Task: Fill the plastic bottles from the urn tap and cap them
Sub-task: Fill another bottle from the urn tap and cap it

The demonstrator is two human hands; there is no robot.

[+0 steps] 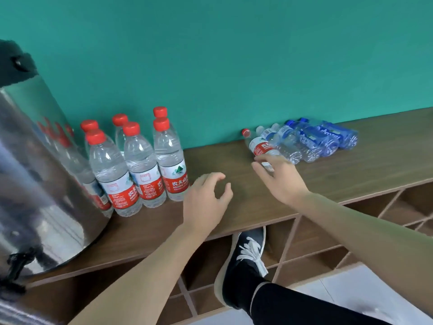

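Teal wall (pixel 234 55) behind a long brown wooden shelf top (pixel 234 207), with open cubbyholes (pixel 311 240) below it. Steel urn (pixel 35 172) stands at far left on the top, black tap (pixel 14 266) low at its front edge. Just right of the urn, touching it: cluster of upright capped bottles (pixel 140 165), red caps, red-and-white labels, water inside. Well apart to the right, against the wall: row of empty bottles lying on their sides (pixel 311 141), mostly blue-tinted. Nearest one of that row is a clear red-label bottle (pixel 260 146), red cap toward the wall. Right hand (pixel 278 179) reaches over its base end, fingers loosely spread, tips at the bottle; firm grip not discernible. Left hand (pixel 206 202) hovers over the bare top between the two groups, fingers relaxed and slightly curled, holding nothing. Dark shoe (pixel 243 266) with white laces visible below the shelf edge.
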